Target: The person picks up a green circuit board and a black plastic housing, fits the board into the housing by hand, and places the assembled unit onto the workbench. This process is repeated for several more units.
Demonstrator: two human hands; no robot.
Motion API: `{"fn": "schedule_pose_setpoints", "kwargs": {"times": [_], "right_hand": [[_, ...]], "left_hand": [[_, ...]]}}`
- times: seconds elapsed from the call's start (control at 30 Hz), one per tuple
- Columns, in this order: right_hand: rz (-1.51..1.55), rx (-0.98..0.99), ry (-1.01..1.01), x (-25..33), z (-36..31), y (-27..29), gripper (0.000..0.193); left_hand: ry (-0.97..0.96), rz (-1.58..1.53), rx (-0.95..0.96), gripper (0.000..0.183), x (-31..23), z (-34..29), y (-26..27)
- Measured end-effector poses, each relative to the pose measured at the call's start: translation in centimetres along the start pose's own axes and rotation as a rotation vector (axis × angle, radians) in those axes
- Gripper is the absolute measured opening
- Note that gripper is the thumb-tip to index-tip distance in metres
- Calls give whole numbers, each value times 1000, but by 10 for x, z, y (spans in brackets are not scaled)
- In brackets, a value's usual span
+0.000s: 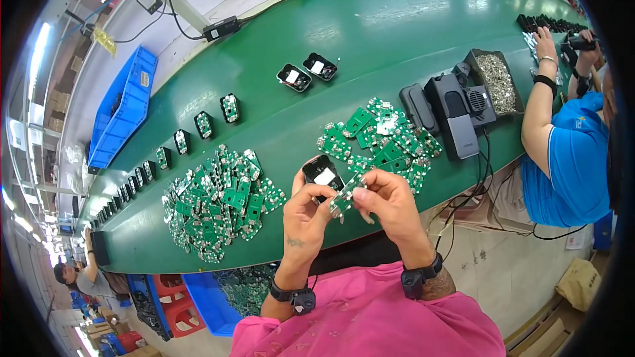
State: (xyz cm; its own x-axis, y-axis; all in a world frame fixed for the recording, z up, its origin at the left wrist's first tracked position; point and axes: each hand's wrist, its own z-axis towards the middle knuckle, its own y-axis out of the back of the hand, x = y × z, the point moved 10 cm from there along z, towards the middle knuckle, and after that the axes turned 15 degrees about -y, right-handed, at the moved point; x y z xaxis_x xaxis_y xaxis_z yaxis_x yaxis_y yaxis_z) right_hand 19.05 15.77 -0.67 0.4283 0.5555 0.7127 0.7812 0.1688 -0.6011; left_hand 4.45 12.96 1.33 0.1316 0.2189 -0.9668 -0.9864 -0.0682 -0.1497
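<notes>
Left hand (304, 215): near lower centre of frame, fingers curled and closed around an open black casing (321, 169) with a white patch inside. Its thumb tip lies at the lower-left end of a small green circuit board (345, 199); cannot tell how firmly it presses.

Right hand (391, 203): just right of the left hand, thumb and forefinger pinched together on the board's upper-right end. The board is tilted, raised above the table edge, beside the casing and outside it.

Green worktable (281, 129): a large pile of circuit boards (221, 201) lies left of centre; a second pile (383, 133) lies right of centre, beyond the right hand. Two open black casings (294, 78) stand side by side at upper centre. A line of board-filled casings (204, 124) curves from centre left toward the left edge.

Right of the second pile: grey device (454, 122), then a dark tray (471, 64) full of small metal parts (497, 86). Upper left: blue bin (119, 112). Far right: a co-worker in a blue shirt (572, 172), one hand (545, 46) over dark parts on the table.
</notes>
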Motion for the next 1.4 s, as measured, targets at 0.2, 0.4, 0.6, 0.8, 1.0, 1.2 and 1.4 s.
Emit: {"fn": "schedule_pose_setpoints", "kwargs": {"times": [0.2,0.4,0.6,0.8,1.0,1.2,1.4], "right_hand": [[-184,-5,50,11,-1,-3,12],[-415,-168,100,20,3,9,20],[-606,-232,93,19,-4,11,22],[-766,-240,537,53,-22,-17,19],[-963,-112,687,51,-24,-33,23],[-710,-44,517,35,-16,-20,20],[-480,-140,470,25,-12,-12,16]], "left_hand": [[-15,85,99,27,11,8,-4],[-56,-162,64,88,-22,15,-32],[59,-106,114,59,4,5,-24],[109,-144,56,53,4,3,-19],[202,-161,39,55,6,-2,-23],[257,-166,64,54,14,-9,-30],[321,-325,15,54,19,-12,-36]]}}
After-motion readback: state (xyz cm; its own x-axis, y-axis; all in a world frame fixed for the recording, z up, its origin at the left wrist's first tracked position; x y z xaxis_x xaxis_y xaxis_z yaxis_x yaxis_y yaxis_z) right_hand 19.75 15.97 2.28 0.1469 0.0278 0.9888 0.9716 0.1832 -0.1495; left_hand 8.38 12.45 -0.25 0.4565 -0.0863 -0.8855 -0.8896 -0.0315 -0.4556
